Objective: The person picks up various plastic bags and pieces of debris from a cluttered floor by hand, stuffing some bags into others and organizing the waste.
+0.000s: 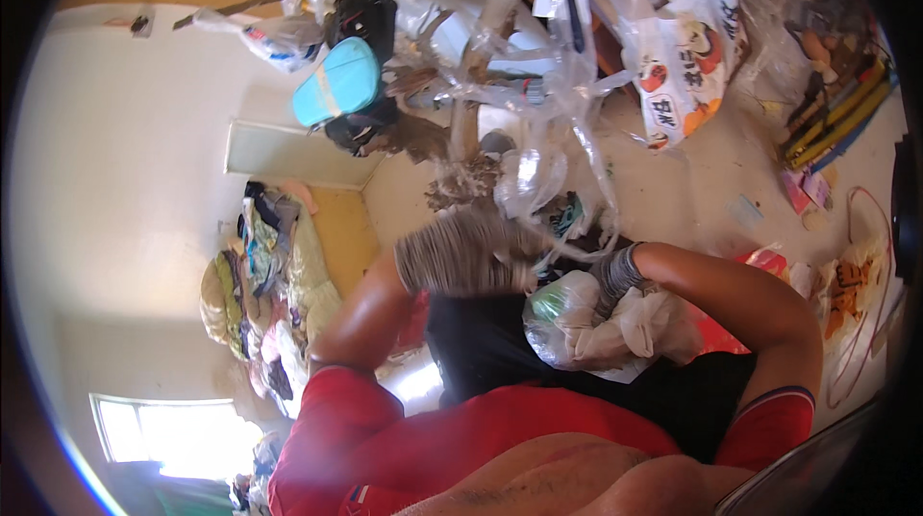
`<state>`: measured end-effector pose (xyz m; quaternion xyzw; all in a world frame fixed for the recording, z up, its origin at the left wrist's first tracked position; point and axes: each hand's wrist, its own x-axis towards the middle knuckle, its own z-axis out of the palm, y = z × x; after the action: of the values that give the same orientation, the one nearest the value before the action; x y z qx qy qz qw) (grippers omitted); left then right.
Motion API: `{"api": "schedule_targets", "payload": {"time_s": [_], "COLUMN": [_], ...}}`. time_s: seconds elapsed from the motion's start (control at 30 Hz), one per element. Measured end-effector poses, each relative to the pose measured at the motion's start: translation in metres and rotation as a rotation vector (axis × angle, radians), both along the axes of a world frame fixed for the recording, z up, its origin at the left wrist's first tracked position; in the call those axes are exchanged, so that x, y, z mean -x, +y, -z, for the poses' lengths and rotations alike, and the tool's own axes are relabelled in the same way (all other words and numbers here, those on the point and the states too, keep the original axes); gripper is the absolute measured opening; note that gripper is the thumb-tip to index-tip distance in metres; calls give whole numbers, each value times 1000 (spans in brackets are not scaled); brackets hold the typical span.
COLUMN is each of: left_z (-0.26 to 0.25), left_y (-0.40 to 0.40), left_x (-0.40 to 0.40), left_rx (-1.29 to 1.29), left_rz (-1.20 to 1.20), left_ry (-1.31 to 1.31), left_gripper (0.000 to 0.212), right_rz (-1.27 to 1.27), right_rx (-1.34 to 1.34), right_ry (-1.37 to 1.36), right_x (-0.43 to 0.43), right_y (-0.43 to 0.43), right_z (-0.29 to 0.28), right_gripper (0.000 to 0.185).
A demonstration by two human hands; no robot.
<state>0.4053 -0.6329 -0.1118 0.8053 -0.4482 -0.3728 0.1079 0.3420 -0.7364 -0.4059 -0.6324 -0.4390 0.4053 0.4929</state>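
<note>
My left hand [472, 249], in a grey striped knit glove and blurred by motion, is beside hanging strips of clear plastic [533, 177]. Its fingers are unclear. My right hand [611, 281], in a similar grey glove, is against a bunched whitish plastic bag [627, 336] over my lap; folds hide its fingertips, so its grip is unclear. Something green shows through the bag. A dark and teal item [566, 217] lies between and beyond my hands. Bare branches [469, 97] draped with plastic rise just in front of me.
A turquoise case [339, 83] and black bag [366, 22] hang at the branches' left. A printed white plastic bag [681, 76] hangs at upper right. Yellow and blue long items [840, 119] lie at far right, near a thin red cord [851, 372]. Piled clothes [274, 285] are at left.
</note>
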Motion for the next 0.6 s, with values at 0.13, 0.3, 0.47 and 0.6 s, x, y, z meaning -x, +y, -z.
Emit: {"api": "schedule_targets", "payload": {"time_s": [0.13, 0.3, 0.47, 0.6], "left_z": [-19, -104, -163, -136], "left_y": [-7, 17, 41, -1], "left_x": [-60, -156, -247, -264], "left_rx": [474, 986, 1045, 1000], "left_rz": [-520, -860, -1111, -1349], "left_ry": [-313, -559, -218, -63], "left_gripper": [32, 26, 23, 22], "right_rz": [-45, -95, -118, -39], "right_rx": [89, 181, 209, 230], "right_ry": [90, 129, 29, 42], "right_x": [1, 5, 5, 3], "right_y": [-14, -22, -6, -11], "right_z": [-5, -13, 7, -8], "right_gripper": [43, 43, 43, 47]}}
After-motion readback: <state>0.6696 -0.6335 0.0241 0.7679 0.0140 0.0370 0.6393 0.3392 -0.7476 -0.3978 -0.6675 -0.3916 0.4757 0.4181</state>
